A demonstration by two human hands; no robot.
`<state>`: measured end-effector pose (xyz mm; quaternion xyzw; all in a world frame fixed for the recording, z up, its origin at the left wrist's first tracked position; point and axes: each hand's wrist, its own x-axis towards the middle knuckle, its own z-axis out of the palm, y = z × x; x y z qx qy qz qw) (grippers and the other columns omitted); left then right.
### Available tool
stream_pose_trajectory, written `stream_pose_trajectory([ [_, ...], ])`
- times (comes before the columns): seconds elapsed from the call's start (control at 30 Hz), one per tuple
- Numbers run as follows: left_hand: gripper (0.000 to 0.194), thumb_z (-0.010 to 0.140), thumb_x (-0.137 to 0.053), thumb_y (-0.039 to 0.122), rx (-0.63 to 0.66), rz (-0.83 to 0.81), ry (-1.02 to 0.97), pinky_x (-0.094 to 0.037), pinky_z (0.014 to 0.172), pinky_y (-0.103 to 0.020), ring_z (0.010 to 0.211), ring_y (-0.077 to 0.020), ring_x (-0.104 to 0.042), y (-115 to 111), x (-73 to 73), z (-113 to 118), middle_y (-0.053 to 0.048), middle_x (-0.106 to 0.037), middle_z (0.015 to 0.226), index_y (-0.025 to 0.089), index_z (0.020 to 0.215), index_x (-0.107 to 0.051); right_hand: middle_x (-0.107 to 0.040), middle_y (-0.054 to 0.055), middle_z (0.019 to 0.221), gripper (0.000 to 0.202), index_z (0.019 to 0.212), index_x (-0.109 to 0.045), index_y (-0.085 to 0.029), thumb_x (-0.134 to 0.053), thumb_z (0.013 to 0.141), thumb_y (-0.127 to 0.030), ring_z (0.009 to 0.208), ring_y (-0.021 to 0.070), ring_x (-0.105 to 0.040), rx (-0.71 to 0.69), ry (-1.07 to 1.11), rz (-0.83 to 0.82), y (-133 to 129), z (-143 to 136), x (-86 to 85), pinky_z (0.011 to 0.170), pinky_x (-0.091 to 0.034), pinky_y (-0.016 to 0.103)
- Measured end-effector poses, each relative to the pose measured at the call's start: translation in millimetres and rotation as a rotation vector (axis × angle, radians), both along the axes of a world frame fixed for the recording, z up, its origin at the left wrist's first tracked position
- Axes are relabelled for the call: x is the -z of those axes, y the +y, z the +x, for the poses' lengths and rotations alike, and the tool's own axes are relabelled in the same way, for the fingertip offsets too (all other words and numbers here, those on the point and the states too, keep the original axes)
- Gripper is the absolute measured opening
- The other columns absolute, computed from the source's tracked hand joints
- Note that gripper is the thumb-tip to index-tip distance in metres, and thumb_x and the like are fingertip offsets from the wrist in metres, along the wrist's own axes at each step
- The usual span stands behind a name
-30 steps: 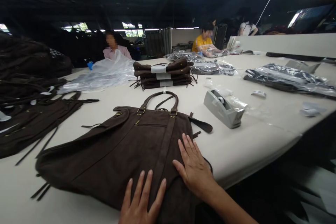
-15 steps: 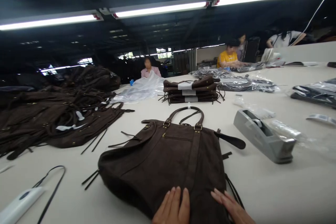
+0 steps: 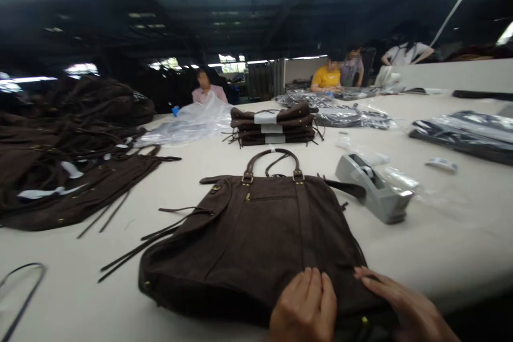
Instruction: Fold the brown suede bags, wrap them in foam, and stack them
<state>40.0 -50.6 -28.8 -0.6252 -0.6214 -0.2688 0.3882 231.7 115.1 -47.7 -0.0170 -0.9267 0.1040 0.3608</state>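
Note:
A dark brown handbag point(image 3: 264, 235) lies flat on the table, its two looped handles pointing away from me. Thin cords trail from its left side, and a dark strap sticks out at its upper right. Near the bottom edge, my left hand point(image 3: 306, 307) has its fingers bent and pressed together on the bag's fabric. My right hand point(image 3: 404, 302) holds the bag's lower right corner, fingers over the top; the thumb side is hidden.
Right of the bag stands a grey tape dispenser point(image 3: 374, 187). Behind it are stacked, banded brown bags point(image 3: 272, 125) and clear plastic sheeting point(image 3: 192, 120). More brown bags point(image 3: 72, 165) are heaped at left. Plastic-wrapped goods point(image 3: 468, 131) lie at right. Several people work farther back.
My hands have shifted right along the bag's bottom edge, and the left fingers have curled. The bag's lower part has spread rightward. The white device at lower left has left the view.

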Motion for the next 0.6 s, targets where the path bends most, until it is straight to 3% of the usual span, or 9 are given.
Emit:
stream_pose_trajectory([
  [0.07, 0.04, 0.084, -0.04, 0.012, 0.025, -0.203, -0.101, -0.055, 0.091, -0.028, 0.105, -0.0181, -0.065, -9.5, -12.9, -1.0, -0.008, -0.07, 0.112, 0.013, 0.117, -0.063, -0.065, 0.009, 0.122, 0.059, 0.141, -0.045, -0.022, -0.04, 0.086, -0.001, 0.111, 0.0184, -0.063, 0.028, -0.02, -0.036, -8.1, -4.8, -14.9, 0.093, -0.056, 0.028],
  [0.17, 0.06, 0.076, -0.051, 0.017, -0.035, -0.453, -0.167, -0.04, 0.111, -0.048, 0.133, -0.0274, -0.044, -22.9, -31.8, -16.6, -0.007, -0.053, 0.14, 0.023, 0.136, -0.049, -0.066, 0.012, 0.118, 0.054, 0.134, -0.048, -0.018, -0.038, 0.085, 0.002, 0.114, 0.018, -0.061, 0.042, 0.003, -0.02, -5.2, -17.3, -28.4, 0.092, -0.057, 0.033],
  [0.3, 0.056, 0.074, -0.048, 0.017, -0.066, -0.413, -0.179, -0.027, 0.115, -0.059, 0.139, -0.0341, -0.033, -38.8, -53.4, -45.3, -0.013, -0.043, 0.147, 0.022, 0.129, -0.056, -0.057, 0.014, 0.131, 0.051, 0.123, -0.052, -0.018, -0.034, 0.081, 0.005, 0.128, 0.0231, -0.049, 0.117, 0.027, 0.1, 8.6, -23.0, -38.6, 0.097, -0.054, 0.046],
  [0.4, 0.059, 0.076, -0.045, 0.014, -0.174, -0.376, -0.036, -0.028, 0.109, -0.066, 0.136, -0.0407, -0.036, -54.8, -65.6, -65.3, -0.018, -0.041, 0.147, 0.023, 0.134, -0.052, -0.05, 0.014, 0.139, 0.049, 0.118, -0.055, -0.015, -0.034, 0.079, 0.005, 0.133, 0.0277, -0.042, 0.09, 0.008, 0.147, 6.3, -22.5, -44.0, 0.102, -0.049, 0.052],
  [0.5, 0.063, 0.081, -0.047, 0.016, -0.383, -0.396, 0.159, -0.044, 0.097, -0.058, 0.117, -0.04, -0.056, -79.4, -60.2, -83.1, -0.025, -0.048, 0.139, 0.021, 0.143, -0.04, -0.059, 0.013, 0.129, 0.054, 0.124, -0.054, -0.014, -0.034, 0.078, 0.006, 0.127, 0.0252, -0.051, 0.057, 0.02, 0.131, -1.4, -14.7, -37.8, 0.1, -0.053, 0.044],
  [0.6, 0.068, 0.085, -0.04, 0.011, -0.508, -0.332, 0.195, -0.052, 0.086, -0.036, 0.1, -0.0262, -0.067, -109.5, -29.5, -91.1, -0.019, -0.063, 0.123, 0.018, 0.15, -0.022, -0.06, 0.012, 0.129, 0.064, 0.14, -0.045, -0.015, -0.04, 0.079, 0.004, 0.117, 0.0227, -0.059, 0.107, 0.057, 0.106, -0.5, 2.4, -16.1, 0.092, -0.057, 0.03],
])
